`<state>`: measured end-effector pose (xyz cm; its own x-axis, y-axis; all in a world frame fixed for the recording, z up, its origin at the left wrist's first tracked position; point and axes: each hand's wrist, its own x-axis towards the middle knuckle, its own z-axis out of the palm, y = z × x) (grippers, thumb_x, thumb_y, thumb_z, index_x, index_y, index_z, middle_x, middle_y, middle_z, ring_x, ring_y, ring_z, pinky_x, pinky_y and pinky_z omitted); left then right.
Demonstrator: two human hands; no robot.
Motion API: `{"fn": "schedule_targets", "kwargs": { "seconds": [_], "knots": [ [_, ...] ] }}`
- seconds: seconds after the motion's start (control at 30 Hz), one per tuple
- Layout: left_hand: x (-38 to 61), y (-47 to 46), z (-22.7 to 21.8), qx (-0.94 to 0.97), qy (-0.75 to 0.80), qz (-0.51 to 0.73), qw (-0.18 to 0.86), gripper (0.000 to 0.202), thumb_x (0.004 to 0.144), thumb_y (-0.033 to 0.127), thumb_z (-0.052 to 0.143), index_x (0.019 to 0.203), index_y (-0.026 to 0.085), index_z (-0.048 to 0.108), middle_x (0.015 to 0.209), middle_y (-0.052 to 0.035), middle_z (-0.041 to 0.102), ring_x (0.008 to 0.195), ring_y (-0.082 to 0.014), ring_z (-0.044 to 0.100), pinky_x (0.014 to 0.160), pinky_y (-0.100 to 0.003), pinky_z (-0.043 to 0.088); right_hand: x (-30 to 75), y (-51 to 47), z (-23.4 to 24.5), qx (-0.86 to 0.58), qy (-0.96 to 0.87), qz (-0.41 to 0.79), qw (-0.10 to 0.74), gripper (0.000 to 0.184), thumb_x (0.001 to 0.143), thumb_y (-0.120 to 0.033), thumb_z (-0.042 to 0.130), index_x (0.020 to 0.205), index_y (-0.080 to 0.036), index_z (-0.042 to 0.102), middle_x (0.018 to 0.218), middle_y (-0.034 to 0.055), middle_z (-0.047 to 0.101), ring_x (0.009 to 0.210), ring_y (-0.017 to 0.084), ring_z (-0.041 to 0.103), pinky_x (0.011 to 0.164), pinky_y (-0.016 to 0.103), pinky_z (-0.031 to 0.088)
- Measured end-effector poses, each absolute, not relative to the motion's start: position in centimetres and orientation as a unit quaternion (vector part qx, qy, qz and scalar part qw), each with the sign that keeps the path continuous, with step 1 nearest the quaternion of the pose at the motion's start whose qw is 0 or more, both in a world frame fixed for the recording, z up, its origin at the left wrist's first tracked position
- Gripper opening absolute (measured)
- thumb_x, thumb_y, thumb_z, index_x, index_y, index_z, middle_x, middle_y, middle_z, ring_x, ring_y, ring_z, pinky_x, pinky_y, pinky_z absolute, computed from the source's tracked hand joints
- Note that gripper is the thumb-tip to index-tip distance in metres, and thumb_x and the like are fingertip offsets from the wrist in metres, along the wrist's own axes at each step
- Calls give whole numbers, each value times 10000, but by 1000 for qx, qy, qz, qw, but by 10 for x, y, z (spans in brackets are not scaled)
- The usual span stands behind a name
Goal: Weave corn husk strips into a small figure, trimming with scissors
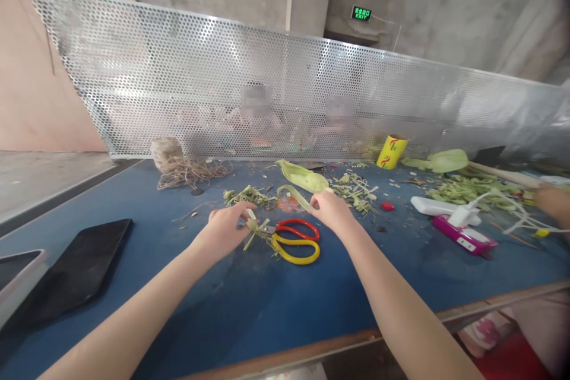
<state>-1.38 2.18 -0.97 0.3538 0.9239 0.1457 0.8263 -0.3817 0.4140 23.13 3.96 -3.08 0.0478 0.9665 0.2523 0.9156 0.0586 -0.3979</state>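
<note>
Green strip (pixel 297 194), one, in right of two hands (pixel 330 211); scissors (pixel 294 243), one pair.

Blue tabletop (pixel 262 303) | scissors (pixel 294 243) | green strips (pixel 467 190) | twine (pixel 191 172) | yellow roll (pixel 392 152)

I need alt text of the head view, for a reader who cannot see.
Someone's right hand holds a green strip over a blue table, while the left hand is at a knotted piece, its grip unclear. Between the hands lie red- and yellow-handled scissors; behind stands a perforated screen.
</note>
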Motion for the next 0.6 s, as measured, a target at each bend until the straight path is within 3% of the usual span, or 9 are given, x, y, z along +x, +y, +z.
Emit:
{"fn": "schedule_targets", "kwargs": {
  "seconds": [0.13,0.3,0.43,0.6],
  "knots": [
    [-12,19,-6,807,548,187,119,375,707,206,399,1059,220,528,932,-14,685,887,-226,615,800,-334,416,228,40,-39,-707,-694,4,137,107,679,-103,607,761,-166,635,824,93,665,833,238,609,710,328,411],
    [-12,18,-2,802,549,209,105,297,751,294,422,1011,236,552,909,-12,694,894,-232,618,791,-332,420,228,40,-38,-713,-695,-40,89,146,732,-91,533,793,-175,634,853,96,659,843,221,610,693,306,411],
    [-13,20,-1,795,556,228,87,277,781,337,413,997,233,551,904,-19,691,890,-240,617,792,-348,418,229,38,-26,-713,-687,-76,115,216,751,-58,458,810,-178,628,886,91,644,843,202,598,678,282,407],
    [-17,20,1,779,562,264,81,291,783,368,436,1010,218,538,921,-32,682,890,-251,608,804,-372,416,221,27,-11,-689,-690,-116,188,218,810,-128,405,937,-184,573,991,72,600,863,174,576,668,252,412]
  ]
}}
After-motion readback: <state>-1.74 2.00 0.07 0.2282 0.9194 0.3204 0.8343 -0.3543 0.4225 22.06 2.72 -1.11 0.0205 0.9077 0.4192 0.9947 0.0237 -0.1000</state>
